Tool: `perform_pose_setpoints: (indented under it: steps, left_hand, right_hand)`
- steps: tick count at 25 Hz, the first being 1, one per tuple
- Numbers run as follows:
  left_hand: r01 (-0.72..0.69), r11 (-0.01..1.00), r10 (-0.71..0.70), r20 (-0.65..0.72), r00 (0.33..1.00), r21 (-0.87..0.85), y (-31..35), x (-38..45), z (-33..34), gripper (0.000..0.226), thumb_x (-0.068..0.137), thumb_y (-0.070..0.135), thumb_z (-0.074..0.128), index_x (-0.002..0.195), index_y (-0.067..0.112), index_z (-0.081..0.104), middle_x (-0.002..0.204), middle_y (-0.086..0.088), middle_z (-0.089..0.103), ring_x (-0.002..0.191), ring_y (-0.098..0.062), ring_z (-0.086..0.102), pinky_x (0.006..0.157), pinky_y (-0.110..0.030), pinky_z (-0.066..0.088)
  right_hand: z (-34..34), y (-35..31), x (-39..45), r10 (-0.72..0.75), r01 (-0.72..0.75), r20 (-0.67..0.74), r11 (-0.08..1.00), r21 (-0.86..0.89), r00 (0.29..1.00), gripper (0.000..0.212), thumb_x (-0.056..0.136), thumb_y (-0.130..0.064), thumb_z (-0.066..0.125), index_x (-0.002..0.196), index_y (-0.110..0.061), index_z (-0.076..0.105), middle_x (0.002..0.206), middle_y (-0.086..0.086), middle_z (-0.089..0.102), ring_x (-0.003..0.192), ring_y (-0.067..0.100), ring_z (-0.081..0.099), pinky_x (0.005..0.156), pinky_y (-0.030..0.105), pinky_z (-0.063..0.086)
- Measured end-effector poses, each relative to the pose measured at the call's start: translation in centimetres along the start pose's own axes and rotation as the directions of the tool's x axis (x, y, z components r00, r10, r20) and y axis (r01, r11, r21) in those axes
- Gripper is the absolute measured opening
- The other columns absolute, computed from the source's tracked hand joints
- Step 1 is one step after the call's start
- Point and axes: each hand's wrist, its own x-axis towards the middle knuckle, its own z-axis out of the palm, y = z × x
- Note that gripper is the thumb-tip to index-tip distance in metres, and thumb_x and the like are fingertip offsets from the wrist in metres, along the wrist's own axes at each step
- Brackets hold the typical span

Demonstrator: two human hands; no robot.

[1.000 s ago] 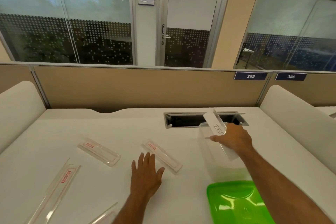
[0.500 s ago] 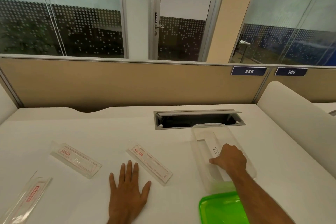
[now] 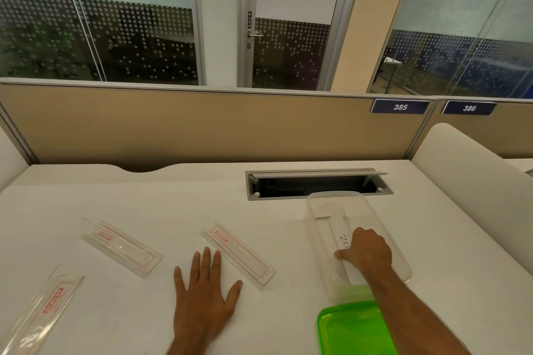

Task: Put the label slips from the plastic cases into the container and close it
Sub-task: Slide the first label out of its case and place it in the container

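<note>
A clear rectangular container point(image 3: 314, 228) stands open on the white desk at the right. My right hand point(image 3: 367, 249) reaches inside it, fingers pinched on a white label slip point(image 3: 340, 229) with handwriting that lies along the container's floor. The green lid point(image 3: 353, 328) rests on the desk at the container's near end. My left hand point(image 3: 204, 294) lies flat on the desk, fingers spread, holding nothing. Three clear plastic cases with red print lie on the desk: one point(image 3: 239, 252) just right of my left hand, one point(image 3: 122, 246) further left, one point(image 3: 40, 311) at the near left.
An open cable tray slot point(image 3: 317, 183) is set into the desk behind the container. A beige partition point(image 3: 202, 124) closes the desk's far side, with white padded dividers at both sides.
My right hand has carried the label slip down from above the container's rim into the container. My left hand has stayed flat on the desk; the camera has shifted.
</note>
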Motion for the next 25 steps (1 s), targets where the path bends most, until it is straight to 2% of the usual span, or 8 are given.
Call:
perform_pose_setpoints:
  steps: [5, 10, 13, 16, 20, 22, 25]
  left_hand:
    - [-0.005, 1.000, 0.005, -0.007, 1.000, -0.004, 0.0, -0.1, -0.1, 0.093, 0.076, 0.075, -0.009, 0.153, 0.023, -0.015, 0.164, 0.002, -0.018, 0.150, -0.018, -0.020, 0.118, -0.055, -0.017]
    - [-0.008, 1.000, 0.007, -0.013, 1.000, -0.016, 0.2, -0.1, -0.2, 0.092, 0.077, 0.075, -0.007, 0.154, 0.023, -0.013, 0.164, 0.002, -0.018, 0.150, -0.018, -0.021, 0.118, -0.055, -0.018]
    - [-0.005, 0.999, 0.004, -0.019, 1.000, -0.038, 0.1, -0.1, -0.1, 0.092, 0.079, 0.075, -0.004, 0.154, 0.022, -0.010, 0.164, 0.002, -0.016, 0.150, -0.017, -0.020, 0.118, -0.055, -0.018]
    - [-0.008, 0.998, 0.007, -0.017, 1.000, -0.068, 0.0, -0.1, -0.2, 0.090, 0.083, 0.075, 0.002, 0.156, 0.022, -0.005, 0.166, 0.003, -0.008, 0.151, -0.017, -0.015, 0.119, -0.055, -0.017]
    - [-0.042, 0.988, 0.033, -0.059, 0.998, -0.149, 0.0, -0.3, -0.5, 0.090, 0.082, 0.073, 0.005, 0.156, 0.022, 0.011, 0.165, 0.004, 0.015, 0.153, -0.017, 0.004, 0.121, -0.052, -0.007]
    - [-0.085, 0.979, 0.066, -0.107, 0.992, -0.187, 0.1, -0.4, -0.8, 0.089, 0.083, 0.071, 0.008, 0.154, 0.021, 0.023, 0.162, 0.002, 0.026, 0.151, -0.020, 0.015, 0.122, -0.052, 0.003]
    - [-0.176, 0.967, 0.145, -0.172, 0.974, -0.182, 0.2, 0.5, -1.9, 0.076, 0.089, 0.063, 0.026, 0.150, 0.018, 0.037, 0.157, -0.002, 0.038, 0.147, -0.024, 0.029, 0.120, -0.053, 0.016]
  right_hand:
    - [-0.2, -0.1, -0.3, 0.011, -0.011, -0.013, 1.000, -0.012, 1.000, 0.056, 0.065, -0.067, 0.073, 0.087, -0.023, 0.046, 0.076, -0.006, 0.046, 0.086, 0.020, 0.062, 0.065, 0.031, 0.048]
    - [-0.3, 0.0, -0.5, 0.030, -0.030, -0.035, 1.000, -0.007, 0.999, 0.058, 0.065, -0.071, 0.070, 0.088, -0.023, 0.048, 0.084, -0.004, 0.053, 0.084, 0.019, 0.061, 0.066, 0.030, 0.046]
    - [-0.8, -0.4, -0.7, 0.004, -0.005, -0.128, 1.000, -0.012, 0.992, 0.054, 0.076, -0.071, 0.060, 0.096, -0.021, 0.056, 0.087, -0.004, 0.057, 0.088, 0.018, 0.063, 0.067, 0.029, 0.045]
    - [-1.9, -1.7, -0.9, -0.046, 0.046, -0.244, 0.999, -0.005, 0.969, 0.050, 0.087, -0.063, 0.052, 0.109, -0.019, 0.060, 0.098, -0.002, 0.066, 0.090, 0.018, 0.066, 0.072, 0.029, 0.050]
    - [-3.5, -4.9, -1.6, -0.128, 0.193, -0.362, 0.970, 0.150, 0.923, 0.051, 0.091, -0.054, 0.053, 0.129, -0.020, 0.056, 0.122, 0.002, 0.067, 0.108, 0.025, 0.066, 0.090, 0.037, 0.053]
    - [-3.9, -6.7, -2.4, -0.209, 0.333, -0.435, 0.914, 0.230, 0.876, 0.045, 0.091, -0.049, 0.056, 0.125, -0.020, 0.060, 0.119, 0.002, 0.069, 0.105, 0.024, 0.067, 0.088, 0.036, 0.054]
    - [-3.8, -9.7, -4.3, -0.403, 0.574, -0.511, 0.786, 0.232, 0.759, 0.035, 0.090, -0.040, 0.060, 0.117, -0.019, 0.064, 0.106, 0.001, 0.071, 0.095, 0.020, 0.066, 0.077, 0.028, 0.052]
